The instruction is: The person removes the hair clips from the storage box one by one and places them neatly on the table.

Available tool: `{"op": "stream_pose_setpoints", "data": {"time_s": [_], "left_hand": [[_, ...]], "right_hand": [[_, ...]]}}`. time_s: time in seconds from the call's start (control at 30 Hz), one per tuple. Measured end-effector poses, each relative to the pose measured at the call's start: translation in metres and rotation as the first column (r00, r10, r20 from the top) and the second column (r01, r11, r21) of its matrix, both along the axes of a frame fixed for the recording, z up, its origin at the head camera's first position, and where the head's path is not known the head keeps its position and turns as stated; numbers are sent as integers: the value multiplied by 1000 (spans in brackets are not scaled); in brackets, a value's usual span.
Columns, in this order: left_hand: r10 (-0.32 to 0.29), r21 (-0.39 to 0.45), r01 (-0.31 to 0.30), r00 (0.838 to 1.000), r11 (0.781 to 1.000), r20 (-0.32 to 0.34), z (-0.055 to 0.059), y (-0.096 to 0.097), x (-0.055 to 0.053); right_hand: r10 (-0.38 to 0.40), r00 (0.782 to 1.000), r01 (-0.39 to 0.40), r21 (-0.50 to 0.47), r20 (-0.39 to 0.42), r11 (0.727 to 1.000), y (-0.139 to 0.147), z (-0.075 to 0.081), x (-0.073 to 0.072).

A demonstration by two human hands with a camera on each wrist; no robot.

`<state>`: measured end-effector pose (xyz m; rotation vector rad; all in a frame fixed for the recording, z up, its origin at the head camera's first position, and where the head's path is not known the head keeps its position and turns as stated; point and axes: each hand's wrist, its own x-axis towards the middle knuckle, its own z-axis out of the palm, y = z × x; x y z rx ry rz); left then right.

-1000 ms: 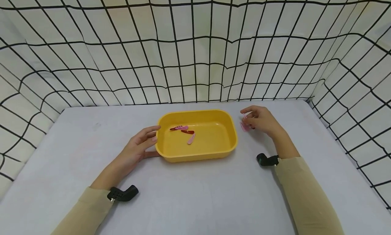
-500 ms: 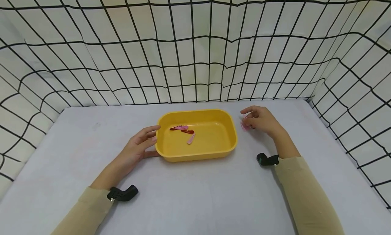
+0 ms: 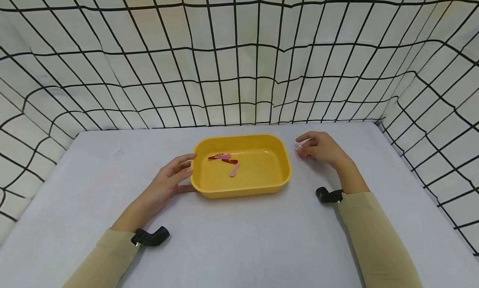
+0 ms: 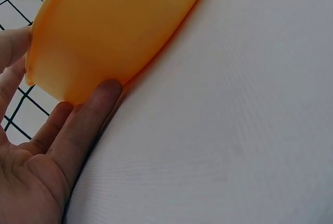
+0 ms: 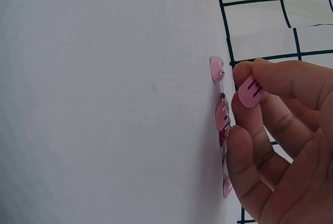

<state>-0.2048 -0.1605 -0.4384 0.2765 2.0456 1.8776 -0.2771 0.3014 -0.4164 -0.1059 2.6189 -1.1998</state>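
My left hand (image 3: pixel 164 182) rests its fingertips against the left end of a yellow tray (image 3: pixel 258 175). In the left wrist view, its fingers (image 4: pixel 86 120) touch the tray's outer wall and rim without wrapping round it. Beyond the tray's right end, my right hand (image 3: pixel 323 148) pinches a pink snap hair clip (image 5: pixel 251 94) between thumb and fingertip. Several more pink hair clips (image 5: pixel 222 116) and a red one lie on the table just beneath those fingers. Inside the tray, toward its left half, are dark red hair clips (image 3: pixel 230 161) and pink hair clips (image 3: pixel 234 170).
A white-covered table (image 3: pixel 239 242) carries everything. Black grid netting (image 3: pixel 239 78) over a pale backing rises along the back and both sides. Each wrist wears a black device (image 3: pixel 150 237).
My right hand has shifted very slightly to the right and down, its fingers staying over the pink clips. The left hand and the tray look unchanged.
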Motion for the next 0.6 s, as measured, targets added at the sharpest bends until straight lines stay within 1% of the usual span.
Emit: {"op": "stream_pose_setpoints", "data": {"time_s": [0.27,0.37,0.6], "left_hand": [[4,-7,-4,1000,1000,-5,0,-2,1],[4,-7,-4,1000,1000,-5,0,-1,1],[7,-7,-7,1000,1000,-3,-1,0,1]], "right_hand": [[-43,999,43,18,-13,999,7,2,1],[-40,999,40,13,-6,999,10,1,1],[-16,1000,16,48,-3,999,11,1,1]]}}
